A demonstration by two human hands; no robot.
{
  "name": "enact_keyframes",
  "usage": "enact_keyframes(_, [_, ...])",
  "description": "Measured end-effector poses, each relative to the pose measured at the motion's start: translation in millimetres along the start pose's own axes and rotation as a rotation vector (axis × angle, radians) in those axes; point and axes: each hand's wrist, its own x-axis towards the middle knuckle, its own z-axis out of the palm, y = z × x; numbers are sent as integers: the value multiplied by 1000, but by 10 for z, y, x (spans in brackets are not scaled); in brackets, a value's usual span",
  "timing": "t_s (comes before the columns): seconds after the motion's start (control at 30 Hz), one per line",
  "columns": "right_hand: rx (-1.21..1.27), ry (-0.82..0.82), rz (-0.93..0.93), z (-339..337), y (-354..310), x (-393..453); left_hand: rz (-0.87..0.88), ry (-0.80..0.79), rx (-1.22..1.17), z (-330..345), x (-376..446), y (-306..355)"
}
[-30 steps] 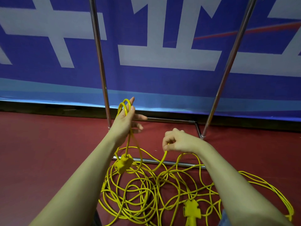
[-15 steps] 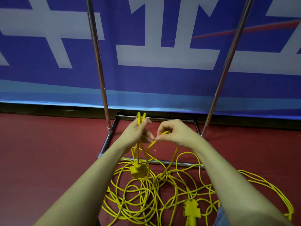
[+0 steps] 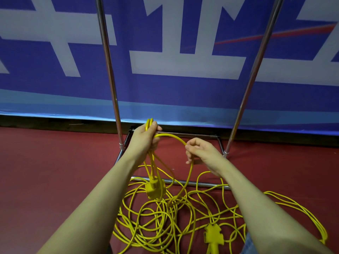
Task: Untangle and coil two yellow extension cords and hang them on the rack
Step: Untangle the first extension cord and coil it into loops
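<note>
R hand (image 3: 199,150) pulled rightward w/ cord (image 3: 172,137), L hand (image 3: 145,137) fist round bunched loops, both gripping

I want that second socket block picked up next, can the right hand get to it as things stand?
Probably not yet: the right hand holds cord, and the socket block lies amid tangled loops below its forearm.
</note>
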Motion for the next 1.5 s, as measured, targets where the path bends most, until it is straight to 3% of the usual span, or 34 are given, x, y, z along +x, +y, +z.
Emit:
enact_keyframes(0.07, [55, 22, -30, 17, -11, 4, 18, 51, 2, -5, 17, -9])
enact_keyframes(0.17, [77, 207, -135, 27, -93, 41, 11, 106, -13, -37, 33, -19])
enact_keyframes(0.3, [-359, 434, -275, 14, -155, 71, 34, 76, -193, -90, 57, -48])
enact_keyframes(0.4, [-626, 456, -295, 17, -103, 65, 73, 98, -240, -111, 87, -61])
enact_keyframes(0.47, [-647, 466, -267, -8, -59, 79, 111, 79, -263, -142, 110, -83])
enact_keyframes(0.57, [-529, 578, -236, -38, -15, 112, 146, 62, -297, -166, 126, -99])
enact_keyframes(0.77, [116, 818, -185, -12, -59, 177, 149, 67, -282, -133, 140, -87])
enact_keyframes(0.83, [306, 775, -94, 8, -126, 170, 134, 59, -274, -119, 133, -82])
enact_keyframes(0.93, [512, 506, -50, 20, -239, 125, 129, 53, -225, -97, 131, -97])
enact_keyframes(1.07, [364, 20, -30, 38, -335, 37, 164, 26, -90, -60, 99, -108])
enact_keyframes(1.2, [293, -203, -15, 45, -379, -34, 186, 13, 83, -54, 56, -80])
enact_keyframes(1.3, [342, -162, -44, 21, -410, -32, 178, 17, 145, -58, 13, -55])
enact_keyframes(1.5, [29, 249, -68, 36, -222, 7, 128, 93, -76, 2, 83, -29])
